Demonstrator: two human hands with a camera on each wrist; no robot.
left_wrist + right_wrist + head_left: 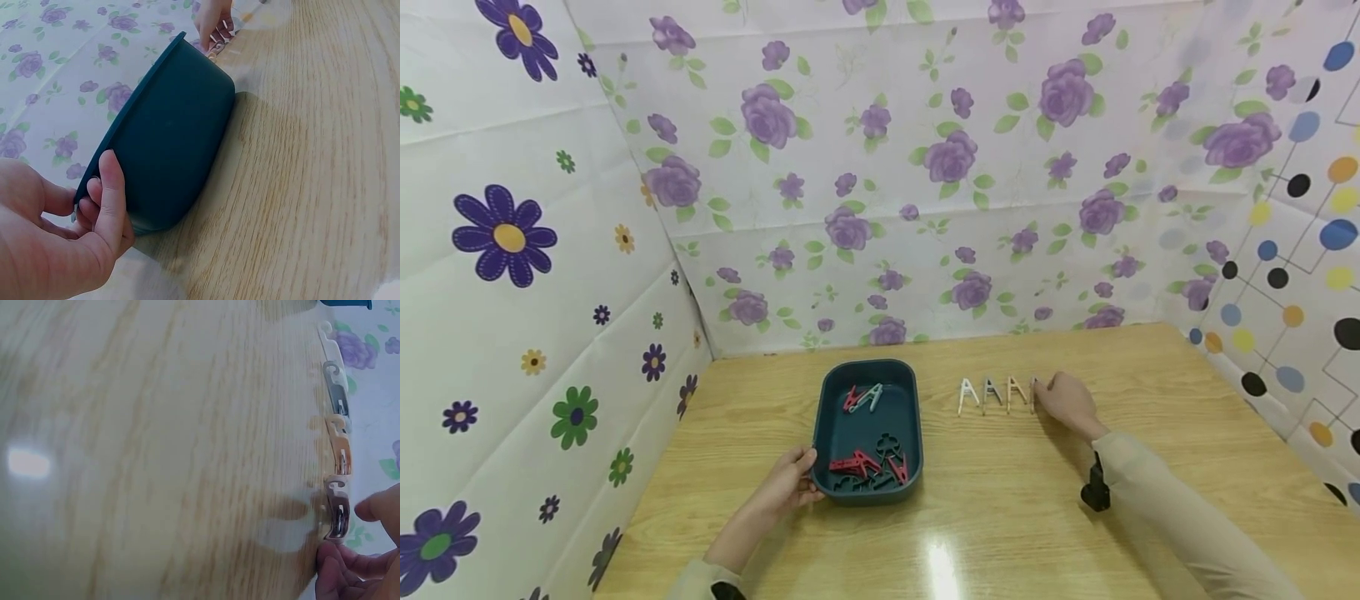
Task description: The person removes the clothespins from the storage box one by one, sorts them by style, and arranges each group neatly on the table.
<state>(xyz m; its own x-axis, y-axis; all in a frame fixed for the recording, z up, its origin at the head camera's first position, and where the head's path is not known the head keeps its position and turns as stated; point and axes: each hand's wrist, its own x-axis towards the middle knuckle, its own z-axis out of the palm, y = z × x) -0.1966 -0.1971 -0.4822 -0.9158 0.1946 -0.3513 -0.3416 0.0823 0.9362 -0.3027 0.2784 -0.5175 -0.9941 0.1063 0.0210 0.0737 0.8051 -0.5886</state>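
A dark teal plastic tray (868, 498) stands on the table. My left hand (790, 479) grips its near left corner, thumb at the rim and fingers against the outer wall. Inside lie red clothespins (847, 464), a pale clothespin (871, 398) and dark green clips (887, 444). Right of the tray is a row of clothespins: white (967, 396), grey-blue (991, 392), beige (1016, 392) and a brownish pink one (338, 515). My right hand (1067, 404) is around that last clothespin; in the right wrist view the thumb stands apart from it and the fingers are by its end.
The light wooden table (985, 517) carries everything. Behind it rises a floral sheet (910, 208). More patterned sheets close off the left (550, 317) and right (1292, 275) sides. A black band (1096, 487) is on the right wrist.
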